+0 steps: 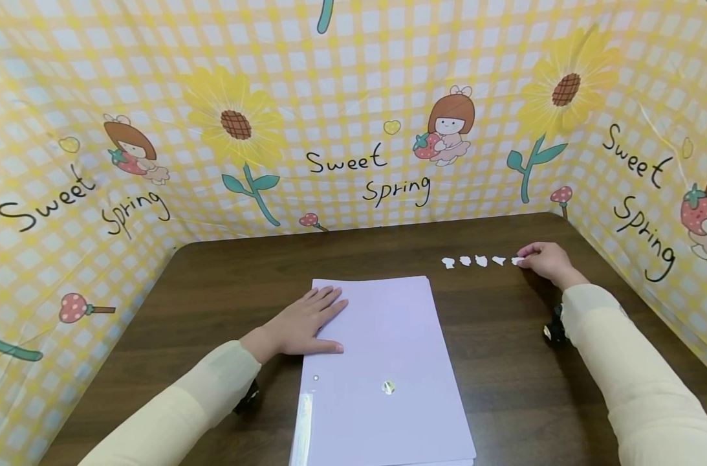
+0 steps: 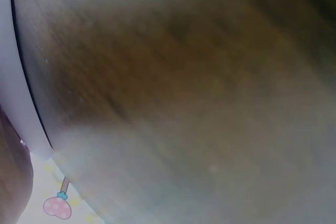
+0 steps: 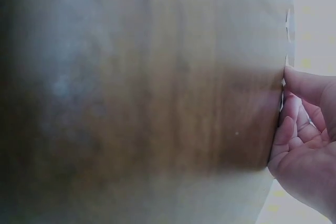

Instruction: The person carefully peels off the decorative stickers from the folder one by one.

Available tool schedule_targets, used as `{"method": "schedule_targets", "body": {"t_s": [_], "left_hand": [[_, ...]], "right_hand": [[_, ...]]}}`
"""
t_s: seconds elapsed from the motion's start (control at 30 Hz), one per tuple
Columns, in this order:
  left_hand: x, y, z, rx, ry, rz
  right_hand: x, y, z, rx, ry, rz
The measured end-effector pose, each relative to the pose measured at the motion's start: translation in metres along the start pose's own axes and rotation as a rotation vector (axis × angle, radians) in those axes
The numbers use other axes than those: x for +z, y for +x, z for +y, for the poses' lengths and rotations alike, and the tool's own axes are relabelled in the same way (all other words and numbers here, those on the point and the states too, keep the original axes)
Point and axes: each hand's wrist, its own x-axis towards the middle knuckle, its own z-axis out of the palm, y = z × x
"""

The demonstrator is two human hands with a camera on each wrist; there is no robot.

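My left hand (image 1: 306, 321) lies flat with spread fingers on the upper left of a pale lilac folder (image 1: 382, 336), which has a small shiny round sticker (image 1: 388, 387) on it. Far to the right, several small torn white paper scraps (image 1: 481, 261) form a row on the table. At the right end of that row, my right hand (image 1: 544, 262) pinches the last scrap (image 1: 517, 261) against the tabletop, fingers partly covering it. The right wrist view shows the thumb and curled fingers of the right hand (image 3: 307, 124) low at the table surface.
The dark brown wooden table (image 1: 231, 265) is enclosed at the back and sides by a yellow checked cloth (image 1: 353, 84) with printed flowers and words. A dark wrist camera (image 1: 554, 327) hangs under the right sleeve. Blurred tabletop fills much of both wrist views.
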Motion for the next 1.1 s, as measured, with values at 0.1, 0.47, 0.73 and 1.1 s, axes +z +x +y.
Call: {"method": "schedule_targets", "body": {"t_s": [0.1, 0.47, 0.73, 1.1], "left_hand": [[-0.001, 0.0, 0.0, -0.001, 0.003, -0.001], [0.0, -0.002, 0.001, 0.0, -0.005, 0.004], [0.0, -0.002, 0.002, -0.002, -0.014, 0.0], [0.001, 0.0, 0.0, -0.001, 0.0, 0.004]], "right_hand": [[-0.001, 0.0, 0.0, 0.006, 0.015, -0.01], [-0.001, -0.001, 0.002, 0.009, 0.054, -0.017], [0.0, -0.003, 0.002, 0.001, 0.07, 0.021], [0.007, -0.011, -0.018, -0.024, 0.141, -0.069]]}}
